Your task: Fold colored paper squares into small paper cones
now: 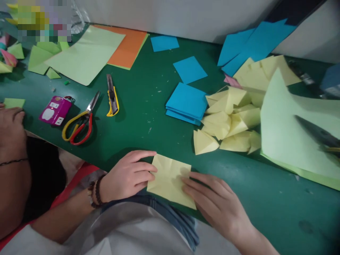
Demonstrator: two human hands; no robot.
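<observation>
A creased yellow paper square (168, 179) lies nearly flat at the front edge of the green table (138, 131). On its left edge rest the fingertips of my left hand (130, 175), the fingers slightly apart. My right hand (220, 202) has its fingers stretched over the right edge of the same sheet, its thumb out of sight. Folded yellow paper pieces (231, 120) are heaped beyond my right hand, beside a stack of blue squares (187, 102).
Scissors (81, 122), a yellow cutter (113, 97) and a purple packet (55, 110) lie to the left. Large pale green sheets (300, 131) cover the right side. Another person's hand (12, 122) rests at the far left. Green and orange sheets (127, 46) lie behind.
</observation>
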